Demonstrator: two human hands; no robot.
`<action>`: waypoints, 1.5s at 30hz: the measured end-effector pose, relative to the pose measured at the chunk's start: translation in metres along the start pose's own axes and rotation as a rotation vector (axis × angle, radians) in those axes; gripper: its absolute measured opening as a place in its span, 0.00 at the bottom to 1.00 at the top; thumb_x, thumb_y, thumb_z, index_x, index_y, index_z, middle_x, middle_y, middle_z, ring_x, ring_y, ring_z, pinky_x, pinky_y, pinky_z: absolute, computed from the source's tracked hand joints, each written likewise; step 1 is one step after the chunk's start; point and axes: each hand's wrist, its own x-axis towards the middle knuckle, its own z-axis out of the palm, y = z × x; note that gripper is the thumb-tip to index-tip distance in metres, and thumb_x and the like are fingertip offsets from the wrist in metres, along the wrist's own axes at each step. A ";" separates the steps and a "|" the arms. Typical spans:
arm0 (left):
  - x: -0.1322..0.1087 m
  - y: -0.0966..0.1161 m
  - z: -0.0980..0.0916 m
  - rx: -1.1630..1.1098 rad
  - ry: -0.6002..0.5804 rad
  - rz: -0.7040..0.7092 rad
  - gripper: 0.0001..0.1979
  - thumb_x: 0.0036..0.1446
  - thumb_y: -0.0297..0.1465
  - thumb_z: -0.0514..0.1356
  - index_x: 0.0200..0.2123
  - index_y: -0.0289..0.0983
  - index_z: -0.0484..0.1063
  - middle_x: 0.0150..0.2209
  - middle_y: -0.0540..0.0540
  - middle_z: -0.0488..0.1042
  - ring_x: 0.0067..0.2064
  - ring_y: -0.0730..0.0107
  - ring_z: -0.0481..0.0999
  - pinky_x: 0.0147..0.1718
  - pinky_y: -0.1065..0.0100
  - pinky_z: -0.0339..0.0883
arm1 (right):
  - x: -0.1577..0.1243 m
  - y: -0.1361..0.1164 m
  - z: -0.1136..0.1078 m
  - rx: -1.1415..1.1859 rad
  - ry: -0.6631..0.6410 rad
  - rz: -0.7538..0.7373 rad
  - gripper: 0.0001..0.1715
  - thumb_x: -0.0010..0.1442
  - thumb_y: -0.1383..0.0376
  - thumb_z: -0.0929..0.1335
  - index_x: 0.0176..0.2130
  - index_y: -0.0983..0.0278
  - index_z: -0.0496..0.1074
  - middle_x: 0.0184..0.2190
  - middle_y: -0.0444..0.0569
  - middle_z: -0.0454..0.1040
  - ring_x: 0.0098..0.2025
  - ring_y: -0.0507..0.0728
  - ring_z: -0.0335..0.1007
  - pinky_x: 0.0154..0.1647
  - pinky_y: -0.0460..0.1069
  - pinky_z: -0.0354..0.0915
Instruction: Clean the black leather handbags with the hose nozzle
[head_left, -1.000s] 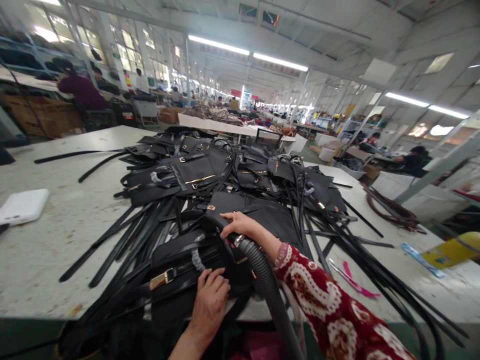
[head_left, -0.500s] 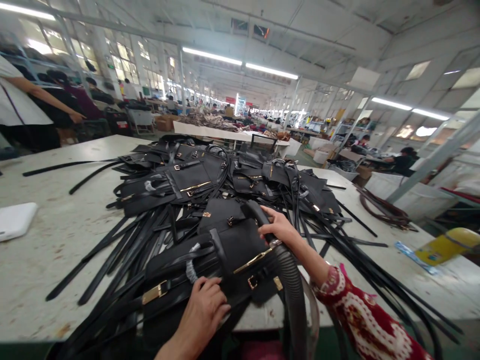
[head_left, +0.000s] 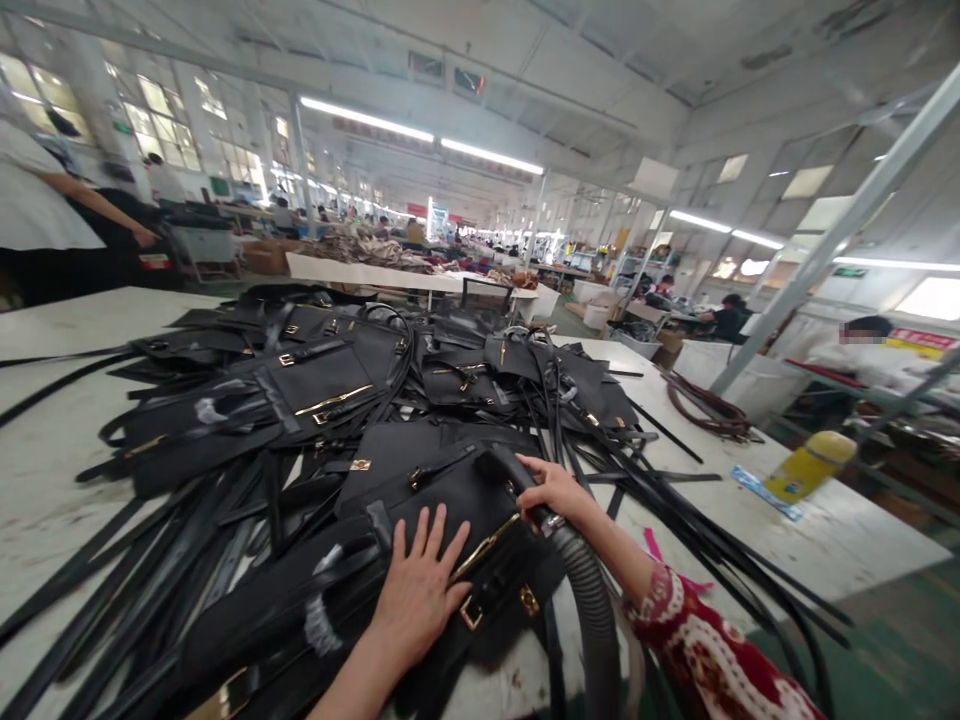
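My right hand (head_left: 551, 490) is wrapped round the black nozzle of a ribbed vacuum hose (head_left: 589, 600), whose tip rests at or just above a black bag (head_left: 442, 485). My left hand (head_left: 424, 585) lies flat on this bag with fingers spread, beside its gold zipper (head_left: 487, 545). Gold buckles, straps and a plastic-wrapped handle (head_left: 322, 620) show on the bag. Behind it are piled several more black bag pieces (head_left: 322, 380) with gold hardware. Long black straps (head_left: 187, 560) fan out to the left and right of the pile.
The pale table (head_left: 870, 545) carries a yellow bottle (head_left: 814, 465) and a blue-white packet (head_left: 765, 492) at right, near a brown coil of straps (head_left: 709, 405). A person (head_left: 45, 200) stands at far left. A slanted metal post (head_left: 832, 240) rises at right; other people sit farther back.
My left hand has moved from the bag's near edge up onto its face, fingers now spread. The view has turned right. My right hand still holds the hose nozzle over the bag.
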 end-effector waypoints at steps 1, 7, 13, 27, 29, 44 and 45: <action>-0.001 0.001 0.001 0.008 0.000 0.002 0.36 0.49 0.42 0.58 0.60 0.49 0.47 0.63 0.40 0.47 0.62 0.46 0.44 0.55 0.41 0.36 | 0.009 -0.002 0.000 -0.002 -0.023 0.014 0.52 0.39 0.74 0.68 0.61 0.68 0.46 0.15 0.39 0.71 0.14 0.54 0.66 0.13 0.46 0.64; -0.002 -0.002 -0.001 -0.004 0.025 0.032 0.35 0.51 0.42 0.56 0.60 0.49 0.47 0.63 0.39 0.47 0.62 0.46 0.46 0.54 0.40 0.38 | 0.053 -0.027 -0.009 -0.013 -0.145 0.073 0.46 0.40 0.75 0.68 0.58 0.65 0.54 0.21 0.42 0.72 0.19 0.55 0.70 0.16 0.46 0.67; -0.002 -0.003 0.002 -0.033 0.041 0.050 0.34 0.51 0.41 0.56 0.60 0.50 0.47 0.63 0.41 0.46 0.62 0.47 0.46 0.54 0.41 0.37 | 0.050 -0.052 -0.030 -0.060 -0.257 0.113 0.39 0.41 0.74 0.68 0.54 0.64 0.61 0.22 0.45 0.74 0.21 0.56 0.71 0.16 0.46 0.67; -0.002 -0.003 0.002 -0.022 0.031 0.060 0.34 0.52 0.40 0.56 0.60 0.51 0.46 0.63 0.40 0.46 0.62 0.47 0.46 0.54 0.39 0.37 | 0.064 -0.062 -0.013 -0.022 -0.013 -0.056 0.42 0.43 0.74 0.67 0.57 0.61 0.55 0.23 0.40 0.71 0.19 0.52 0.70 0.16 0.44 0.68; -0.002 -0.003 0.002 -0.033 0.029 0.056 0.34 0.51 0.40 0.56 0.60 0.51 0.46 0.64 0.40 0.45 0.62 0.46 0.46 0.54 0.39 0.36 | 0.054 -0.059 -0.017 -0.030 -0.062 -0.020 0.41 0.41 0.74 0.68 0.55 0.63 0.58 0.23 0.43 0.72 0.20 0.54 0.71 0.16 0.46 0.68; -0.012 -0.015 -0.029 -0.275 0.013 -0.015 0.22 0.53 0.31 0.54 0.53 0.44 0.62 0.57 0.44 0.61 0.59 0.57 0.56 0.56 0.47 0.45 | 0.028 -0.050 0.069 -0.102 -0.140 -0.070 0.49 0.39 0.72 0.70 0.59 0.61 0.53 0.20 0.37 0.69 0.17 0.52 0.67 0.15 0.44 0.63; -0.015 -0.028 -0.038 -0.289 0.082 -0.107 0.20 0.54 0.31 0.52 0.51 0.42 0.64 0.55 0.43 0.65 0.58 0.59 0.59 0.55 0.50 0.48 | 0.017 -0.051 0.074 -0.100 -0.181 -0.067 0.49 0.38 0.72 0.70 0.58 0.61 0.54 0.21 0.38 0.69 0.18 0.52 0.67 0.15 0.45 0.64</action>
